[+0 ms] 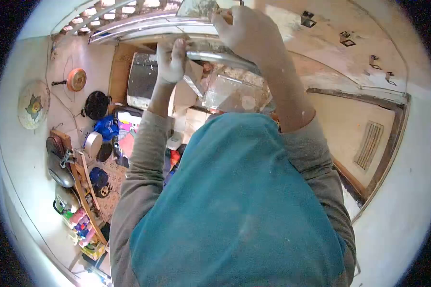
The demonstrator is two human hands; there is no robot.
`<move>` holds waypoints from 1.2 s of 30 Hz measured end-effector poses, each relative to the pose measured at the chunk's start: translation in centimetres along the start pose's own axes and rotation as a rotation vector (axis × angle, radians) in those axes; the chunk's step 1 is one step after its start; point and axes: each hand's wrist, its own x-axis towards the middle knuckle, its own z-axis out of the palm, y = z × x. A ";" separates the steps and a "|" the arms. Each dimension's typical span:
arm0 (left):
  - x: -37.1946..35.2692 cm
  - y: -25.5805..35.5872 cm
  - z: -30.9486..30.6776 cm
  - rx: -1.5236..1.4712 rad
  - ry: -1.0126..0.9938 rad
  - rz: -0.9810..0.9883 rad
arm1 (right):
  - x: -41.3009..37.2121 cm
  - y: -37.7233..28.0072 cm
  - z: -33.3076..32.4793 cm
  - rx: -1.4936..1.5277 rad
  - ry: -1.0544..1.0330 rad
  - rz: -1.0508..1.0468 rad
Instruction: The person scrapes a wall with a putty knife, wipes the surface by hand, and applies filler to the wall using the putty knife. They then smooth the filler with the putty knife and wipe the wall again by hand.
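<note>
Both my arms reach up to a metal rack point(143, 24) at the top of the view. My left hand point(171, 61) is closed at the left end of a shiny metal rail point(220, 58), thumb upward, with its fingertips partly hidden. Farther right and higher, my right hand point(246, 36) has its fingers bent together beside a rounded, stained grey piece point(197, 8). What those fingers hold is too small to tell. Beneath the rail lie a dark-fronted box point(143, 79) and a pale, dirty panel point(234, 93).
Pans point(76, 80) and a round tray point(33, 104) hang on the left wall. Below them stands a wooden shelf point(88, 205) with pots and colourful items. A framed door point(359, 138) is at the right. Teal cloth point(239, 205) fills the lower middle.
</note>
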 end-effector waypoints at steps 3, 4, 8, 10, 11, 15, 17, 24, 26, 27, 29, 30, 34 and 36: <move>-0.6 1.4 0.6 0.102 0.086 -0.202 | 0.1 0.7 0.9 0.046 0.012 0.004; -0.2 2.0 0.9 0.067 0.069 -0.203 | -0.3 0.7 0.8 0.067 0.090 -0.026; 0.2 1.1 0.5 0.132 -0.009 -0.087 | -0.8 0.5 -0.4 0.083 0.106 -0.027; 0.4 1.6 0.3 0.176 -0.063 -0.030 | -0.8 -0.1 -1.2 0.081 0.092 0.005; -0.1 0.6 -0.4 0.213 -0.129 -0.038 | -0.7 -0.3 -1.6 0.088 0.051 0.039; 1.2 2.2 0.4 0.197 -0.104 -0.060 | -0.7 -0.4 -1.4 0.143 0.162 0.056; 0.6 1.5 -0.3 0.193 -0.188 -0.128 | -0.5 -0.2 -1.4 0.058 0.213 -0.014; 1.3 1.8 -0.5 0.122 -0.285 -0.181 | -0.5 -0.2 -2.3 0.233 0.000 0.118; 1.4 1.5 -0.8 0.032 -0.293 -0.254 | -0.6 0.2 -2.3 0.322 0.019 0.137; 1.8 1.5 -1.1 0.016 -0.388 -0.249 | -0.8 0.6 -2.0 0.315 0.028 0.128; 3.8 1.9 -1.6 0.002 -0.471 -0.231 | -0.8 1.5 -1.4 0.373 0.097 0.103; 5.3 2.7 -1.9 0.068 -0.523 -0.188 | -0.3 1.3 -1.7 0.365 0.101 0.091; 11.5 3.3 -1.2 0.292 -0.357 0.118 | 2.0 0.1 -4.2 0.500 0.082 0.070; 14.8 3.2 -0.2 0.389 -0.172 0.266 | 3.8 -0.7 -5.6 0.530 0.096 0.028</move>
